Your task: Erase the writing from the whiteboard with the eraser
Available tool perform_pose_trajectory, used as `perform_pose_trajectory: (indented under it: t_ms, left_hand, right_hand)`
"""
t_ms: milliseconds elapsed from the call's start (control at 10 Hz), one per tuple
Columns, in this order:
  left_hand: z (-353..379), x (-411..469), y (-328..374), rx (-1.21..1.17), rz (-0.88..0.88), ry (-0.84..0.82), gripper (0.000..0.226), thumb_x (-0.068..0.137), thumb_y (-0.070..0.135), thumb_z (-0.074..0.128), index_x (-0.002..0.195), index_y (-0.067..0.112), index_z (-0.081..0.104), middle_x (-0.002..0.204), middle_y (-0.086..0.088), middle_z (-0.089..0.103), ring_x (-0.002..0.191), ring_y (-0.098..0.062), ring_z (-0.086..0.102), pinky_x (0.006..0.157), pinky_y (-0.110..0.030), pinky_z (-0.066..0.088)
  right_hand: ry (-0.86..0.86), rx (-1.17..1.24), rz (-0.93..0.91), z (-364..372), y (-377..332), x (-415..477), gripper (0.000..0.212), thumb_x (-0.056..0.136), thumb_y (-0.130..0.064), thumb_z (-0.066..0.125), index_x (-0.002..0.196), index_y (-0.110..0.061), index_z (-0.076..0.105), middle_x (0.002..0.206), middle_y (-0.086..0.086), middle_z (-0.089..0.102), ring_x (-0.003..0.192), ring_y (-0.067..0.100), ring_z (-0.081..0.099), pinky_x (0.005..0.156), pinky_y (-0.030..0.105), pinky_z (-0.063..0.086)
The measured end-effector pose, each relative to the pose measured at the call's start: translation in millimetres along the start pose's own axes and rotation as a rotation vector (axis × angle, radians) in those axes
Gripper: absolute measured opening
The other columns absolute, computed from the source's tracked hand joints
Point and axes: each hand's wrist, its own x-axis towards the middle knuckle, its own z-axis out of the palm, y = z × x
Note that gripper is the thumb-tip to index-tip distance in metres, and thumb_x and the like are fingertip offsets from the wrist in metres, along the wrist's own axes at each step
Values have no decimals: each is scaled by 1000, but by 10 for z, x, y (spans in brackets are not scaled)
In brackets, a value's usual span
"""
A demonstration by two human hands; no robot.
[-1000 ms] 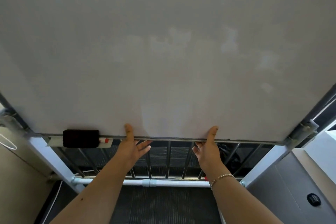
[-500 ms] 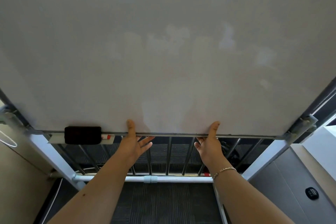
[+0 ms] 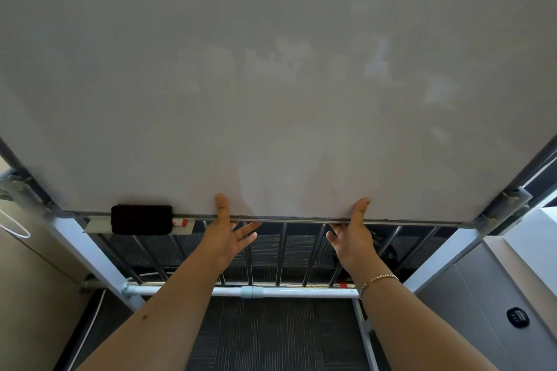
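The whiteboard (image 3: 271, 84) shows no writing, only faint smears, so I judge the erasing almost done; the black eraser (image 3: 141, 219) lies at its lower edge, untouched, while my left hand (image 3: 229, 238) and right hand (image 3: 351, 239) press their thumbs there, fingers spread below.

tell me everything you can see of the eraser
The eraser is a black oblong block with rounded corners and a dull, soft-looking surface. It lies lengthwise on a small pale tray at the bottom edge of the whiteboard, towards the left, with its top overlapping that edge. The red-and-white end of a marker pokes out at its right side. No hand touches it: the left hand is at the board's edge further right.
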Motion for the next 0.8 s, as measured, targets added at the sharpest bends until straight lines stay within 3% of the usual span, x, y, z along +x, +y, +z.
perform_pose_trajectory:
  t_ms: [200, 300, 400, 500, 700, 800]
  left_hand:
    - [-20, -29, 19, 14, -13, -27, 94, 70, 73, 50, 144, 15, 44, 137, -12, 61, 110, -33, 69, 82, -43, 58]
    - [-55, -13, 32, -7, -30, -63, 93, 72, 70, 52, 145, 13, 43, 138, -13, 60, 115, -32, 66, 90, -45, 56]
    - [-105, -9, 44, -89, -32, -123, 88, 74, 64, 57, 146, 13, 44, 140, -14, 59, 129, -30, 57, 109, -49, 44]
    - [-158, -26, 97, -230, 33, -90, 88, 74, 62, 60, 145, 14, 45, 141, -13, 59, 131, -29, 54, 116, -47, 37]
    - [-267, 16, 205, -417, 97, -17, 90, 71, 61, 70, 145, 17, 45, 136, -12, 60, 123, -29, 59, 111, -47, 44]
    - [-225, -3, 207, -441, 86, -3, 88, 70, 58, 71, 143, 15, 47, 136, -13, 61, 124, -30, 59, 113, -49, 43]
  right_hand:
    - [-4, -6, -11, 10, 1, -46, 82, 73, -78, 43, 129, -19, 48, 146, 7, 55, 139, 26, 49, 102, 39, 41]
    - [-12, -4, -6, -11, -6, -13, 84, 71, -79, 45, 131, -20, 48, 144, 6, 55, 137, 26, 50, 103, 39, 42]
    - [-51, 37, -1, -35, -17, -7, 76, 77, -77, 47, 127, -20, 52, 140, 4, 58, 125, 22, 56, 100, 38, 44]
    - [-99, 92, 23, -85, -25, -15, 82, 76, -74, 53, 136, -18, 51, 138, 8, 60, 122, 23, 59, 99, 38, 48]
    - [-183, 63, 112, -310, -209, -120, 81, 86, -64, 56, 145, -9, 45, 136, 18, 63, 126, 33, 60, 103, 43, 49]
    - [-174, 84, 150, -568, -411, -279, 82, 97, -54, 52, 156, -3, 27, 146, 25, 52, 130, 37, 56, 107, 47, 46]
